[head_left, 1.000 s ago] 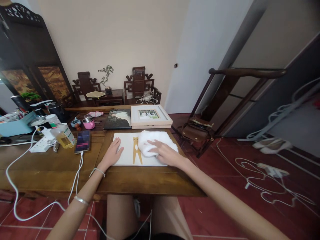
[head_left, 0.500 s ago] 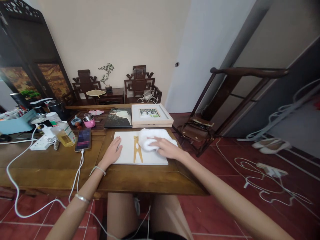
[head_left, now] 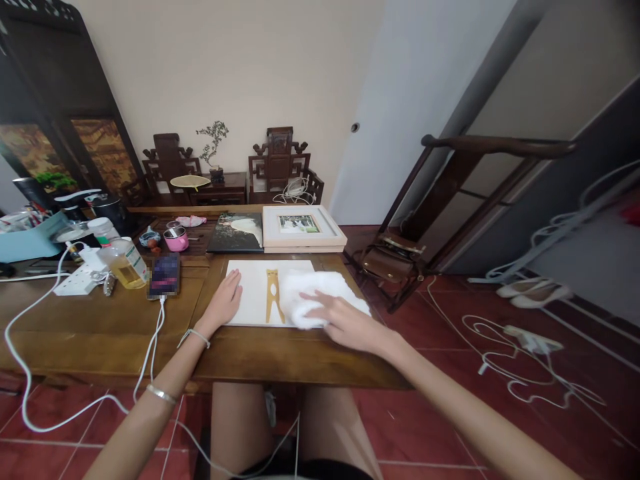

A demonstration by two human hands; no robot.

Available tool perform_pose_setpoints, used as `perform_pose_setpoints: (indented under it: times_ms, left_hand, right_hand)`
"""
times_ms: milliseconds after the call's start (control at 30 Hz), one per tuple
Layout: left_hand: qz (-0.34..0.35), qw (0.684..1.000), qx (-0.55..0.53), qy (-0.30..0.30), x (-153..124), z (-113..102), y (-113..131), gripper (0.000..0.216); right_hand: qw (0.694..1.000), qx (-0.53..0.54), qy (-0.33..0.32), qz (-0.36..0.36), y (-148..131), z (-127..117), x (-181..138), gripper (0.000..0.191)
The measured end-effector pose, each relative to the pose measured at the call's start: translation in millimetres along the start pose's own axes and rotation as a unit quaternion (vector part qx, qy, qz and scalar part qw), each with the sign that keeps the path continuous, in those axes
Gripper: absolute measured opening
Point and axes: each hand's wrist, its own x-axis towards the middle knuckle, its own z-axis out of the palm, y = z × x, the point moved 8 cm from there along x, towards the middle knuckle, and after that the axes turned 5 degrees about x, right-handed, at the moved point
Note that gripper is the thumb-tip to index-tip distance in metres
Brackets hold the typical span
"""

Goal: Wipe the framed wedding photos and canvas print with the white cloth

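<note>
A white board with a tan, long-legged cat figure on it lies flat near the table's front edge. My left hand rests on the board's left edge, fingers stretched out. Under my right hand is a fluffy white cloth, bunched on the right part of the board and covering it there. The fingers of my right hand press into the cloth, and its fold hides some fingertips.
Behind the board lie a framed photo and a dark picture panel. To the left are a phone on a cable, a bottle of yellow liquid, a power strip and a pink cup. A wooden chair stands right.
My right hand has moved the cloth toward me and slightly right across the board. My left hand stays on the left edge.
</note>
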Motion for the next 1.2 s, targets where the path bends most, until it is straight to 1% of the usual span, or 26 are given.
perform_pose_setpoints:
  times_ms: [67, 100, 167, 200, 267, 400, 467, 567, 667, 733, 800, 867, 967, 1033, 1100, 1133, 1200]
  left_hand:
    - [0.006, 1.0, -0.001, -0.001, -0.1, 0.4, 0.1, 0.051]
    - [0.01, 1.0, 0.0, -0.004, 0.0, 0.9, 0.1, 0.051]
    - [0.016, 1.0, 0.004, -0.014, 0.1, 2.2, -0.6, 0.052]
    - [0.018, 1.0, 0.005, -0.017, 0.2, 2.7, -1.1, 0.052]
    - [0.022, 1.0, 0.002, -0.019, 0.4, 3.2, -2.6, 0.052]
    - [0.028, 0.999, -0.007, -0.014, 0.7, 2.2, -4.4, 0.051]
    - [0.028, 0.999, -0.008, -0.014, 0.6, 1.2, -3.8, 0.051]
    - [0.023, 1.0, -0.007, -0.017, -0.2, 0.1, -2.1, 0.051]
    - [0.016, 1.0, -0.014, -0.007, -2.3, -0.7, -1.6, 0.05]
    - [0.012, 1.0, -0.019, 0.001, -3.9, -0.2, -2.3, 0.05]
    - [0.01, 1.0, -0.019, 0.005, -5.3, 1.4, -2.9, 0.05]
    - [0.01, 1.0, -0.019, 0.008, -5.9, 2.3, -3.0, 0.05]
    - [0.007, 1.0, -0.02, 0.011, -5.7, 2.1, -2.3, 0.05]
    - [0.006, 1.0, -0.02, 0.007, -5.5, 1.9, -0.9, 0.05]
    - [0.005, 1.0, -0.019, 0.002, -5.8, 1.8, 0.6, 0.051]
    - [0.005, 1.0, -0.019, 0.0, -6.1, 1.8, 1.2, 0.051]
    - [0.003, 1.0, -0.02, 0.0, -6.9, 1.7, 1.5, 0.051]
  right_hand:
    - [1.0, 0.01, -0.024, -0.006, -22.6, -1.9, -19.9, 0.064]
    - [0.999, 0.011, -0.033, -0.008, -29.7, -2.9, -26.3, 0.064]
    - [0.999, 0.011, -0.035, -0.005, -31.6, -5.2, -30.0, 0.063]
    - [1.0, 0.009, -0.029, 0.0, -26.2, -6.2, -27.1, 0.064]
    - [1.0, 0.002, -0.014, 0.015, -5.4, -7.1, -12.4, 0.065]
    - [0.999, -0.002, -0.002, 0.036, 50.4, -6.9, 38.9, 0.06]
    - [0.999, 0.005, 0.011, 0.038, 72.5, -10.4, 65.1, 0.058]
    - [0.998, 0.011, 0.034, 0.05, 93.7, -16.5, 89.5, 0.056]
    - [0.997, 0.009, 0.041, 0.062, 99.6, -15.3, 88.2, 0.056]
    - [0.997, 0.004, 0.038, 0.063, 93.2, -9.8, 73.6, 0.058]
    - [0.998, 0.002, 0.028, 0.057, 77.3, -3.0, 51.0, 0.059]
    - [0.999, 0.004, 0.019, 0.05, 52.7, 1.6, 23.8, 0.059]
    - [1.0, 0.016, -0.006, 0.026, 7.8, 2.7, -15.7, 0.06]
    - [0.999, 0.027, -0.026, 0.013, -14.3, 1.6, -34.6, 0.062]
    - [0.999, 0.033, -0.038, 0.017, -19.6, 0.7, -42.0, 0.063]
    - [0.998, 0.033, -0.037, 0.025, -15.5, 0.7, -40.1, 0.062]
    - [0.998, 0.025, -0.024, 0.046, 2.2, 1.3, -24.7, 0.061]
